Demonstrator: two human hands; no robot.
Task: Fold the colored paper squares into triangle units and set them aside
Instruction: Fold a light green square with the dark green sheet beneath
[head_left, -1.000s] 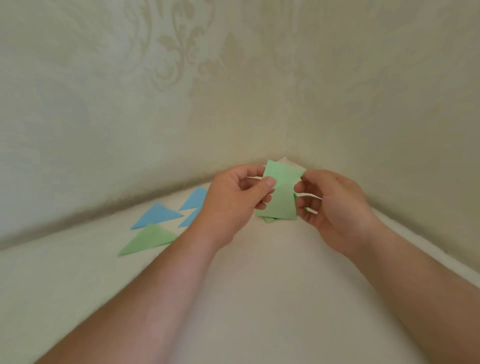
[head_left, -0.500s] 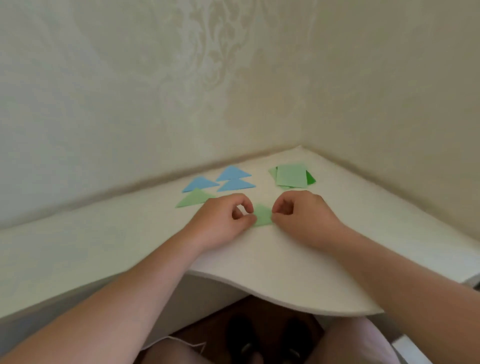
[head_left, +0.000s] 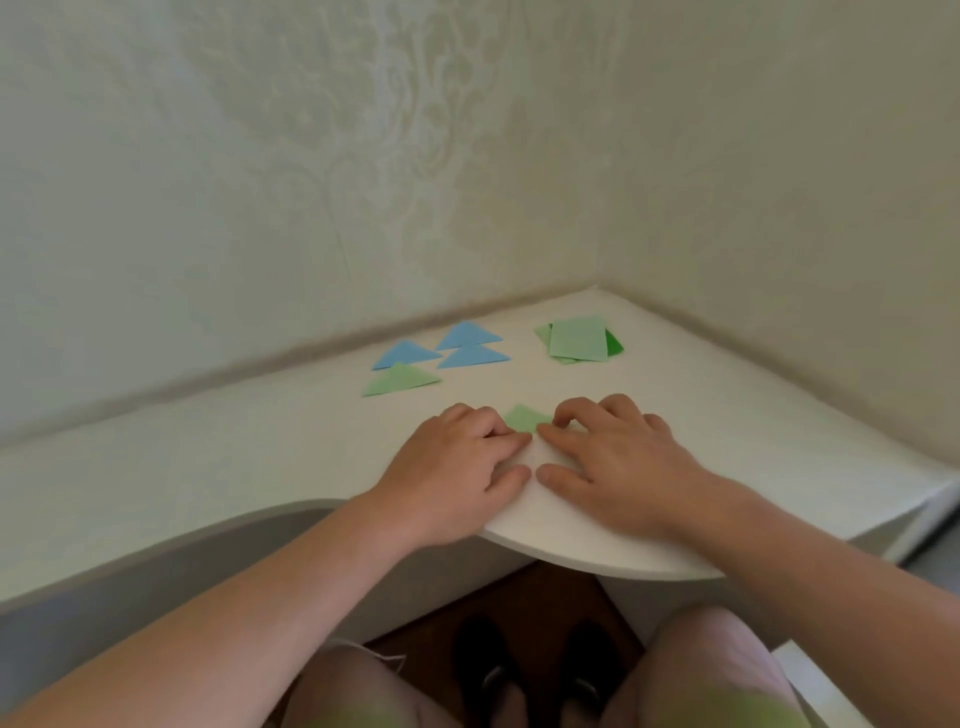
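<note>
Since half a second ago, both hands are lying flatter on the green paper piece (head_left: 525, 417), with the fingers more spread.

The left hand (head_left: 457, 467) and the right hand (head_left: 613, 457) are pressing the piece down on the white table (head_left: 727, 415) with bent fingers, index tips almost meeting; neither is clenching it. Beyond the piece, to the left, one green triangle (head_left: 400, 380) and three blue triangles (head_left: 452, 348) are lying set aside. Beyond it, to the right, the stack of green squares (head_left: 577, 339) is resting near the wall corner.

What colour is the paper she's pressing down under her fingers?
Light green. The paper piece shows between the left hand and right hand in the head view.
</note>
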